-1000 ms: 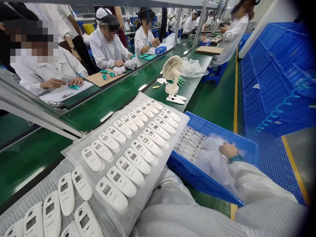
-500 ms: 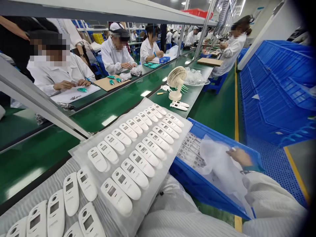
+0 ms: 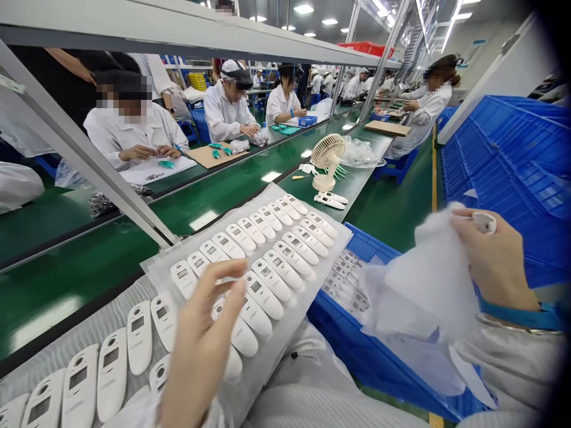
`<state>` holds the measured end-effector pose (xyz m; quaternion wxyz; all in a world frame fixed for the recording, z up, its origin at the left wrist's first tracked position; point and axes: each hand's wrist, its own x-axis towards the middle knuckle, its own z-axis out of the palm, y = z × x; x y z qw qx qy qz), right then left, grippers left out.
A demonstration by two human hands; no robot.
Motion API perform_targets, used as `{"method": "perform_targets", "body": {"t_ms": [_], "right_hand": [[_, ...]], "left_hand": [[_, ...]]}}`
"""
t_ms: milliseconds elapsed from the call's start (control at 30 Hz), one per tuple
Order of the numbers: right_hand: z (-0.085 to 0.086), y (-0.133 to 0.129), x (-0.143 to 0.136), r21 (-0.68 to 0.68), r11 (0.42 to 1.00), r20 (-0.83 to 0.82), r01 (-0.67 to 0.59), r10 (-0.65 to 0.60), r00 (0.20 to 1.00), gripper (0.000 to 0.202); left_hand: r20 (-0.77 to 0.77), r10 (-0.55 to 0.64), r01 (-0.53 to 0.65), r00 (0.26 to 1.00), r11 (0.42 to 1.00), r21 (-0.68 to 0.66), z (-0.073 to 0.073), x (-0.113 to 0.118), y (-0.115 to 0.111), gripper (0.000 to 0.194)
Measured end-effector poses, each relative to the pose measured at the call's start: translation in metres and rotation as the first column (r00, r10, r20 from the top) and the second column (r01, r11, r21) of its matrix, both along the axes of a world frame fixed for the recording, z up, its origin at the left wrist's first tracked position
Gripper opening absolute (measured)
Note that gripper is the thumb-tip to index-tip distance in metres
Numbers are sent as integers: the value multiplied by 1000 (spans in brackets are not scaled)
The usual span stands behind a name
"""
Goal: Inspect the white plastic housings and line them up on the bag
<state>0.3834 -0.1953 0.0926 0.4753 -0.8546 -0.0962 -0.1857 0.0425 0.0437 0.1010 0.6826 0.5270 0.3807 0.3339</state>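
Observation:
Several white plastic device casings (image 3: 281, 279), each with a dark window and a round hole, lie in two rows on a thin white sheet (image 3: 292, 336). My left hand (image 3: 207, 333) hovers over the near casings, its fingers apart and nothing visible in them. At the right, my right hand (image 3: 495, 255) is closed on a crumpled translucent white packing sheet (image 3: 428, 285), lifted over the blue crate (image 3: 348, 333). A small white plastic piece (image 3: 484, 223) with an opening shows at that hand's fingers; the rest of it is hidden. More casings (image 3: 345, 276) lie inside the crate.
More casings (image 3: 80, 380) lie loose at the lower left. A beige fan (image 3: 328, 157) stands on the green bench beyond the rows, near two white pieces (image 3: 331, 199). Blue crates (image 3: 504, 160) are stacked at the right. Several people in white work across the line.
My right hand has risen from the crate, pulling the packing sheet up. My left hand has come into view over the near casings. The camera view has shifted slightly.

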Motion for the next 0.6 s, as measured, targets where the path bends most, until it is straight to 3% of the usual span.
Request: {"method": "perform_targets", "body": {"t_ms": [67, 133, 233, 300, 367, 433, 467, 500, 533, 567, 600], "right_hand": [[26, 28, -17, 80, 982, -51, -171, 175, 983, 30], [50, 60, -38, 91, 934, -38, -345, 349, 936, 28], [74, 109, -75, 73, 768, 31, -636, 636, 771, 24], [84, 138, -99, 58, 553, 22, -831, 832, 555, 23], [91, 162, -119, 50, 227, -86, -973, 971, 223, 24], [95, 177, -129, 60, -86, -220, -994, 971, -97, 26], [96, 183, -130, 54, -166, -262, -985, 949, -174, 27], [95, 186, -128, 27, -175, -282, -984, 943, -175, 28], [93, 189, -122, -23, -113, -280, -993, 955, -102, 30], [88, 191, -114, -97, 8, -258, -995, 966, 33, 32], [81, 194, -102, -189, 165, -219, -968, 954, 205, 33]], "left_hand": [[-81, -214, 222, 974, 968, 117, 0, 25, -9, 32], [-85, -394, 400, 915, 913, 72, -5, 50, -17, 39], [104, -517, 526, 850, 846, -92, -14, 76, -22, 63], [331, -484, 557, 810, 811, -178, -17, 86, -21, 71], [516, -379, 550, 768, 804, -228, -14, 90, -14, 61], [581, -230, 448, 781, 855, -263, -10, 86, -1, 39], [573, -141, 360, 807, 887, -288, -8, 81, 7, 28], [548, -47, 260, 835, 912, -318, -7, 75, 16, 20], [518, 40, 167, 855, 922, -348, -6, 66, 25, 15], [488, 114, 93, 865, 920, -380, -7, 56, 33, 13], [462, 172, 37, 870, 912, -409, -8, 44, 41, 12]]}}
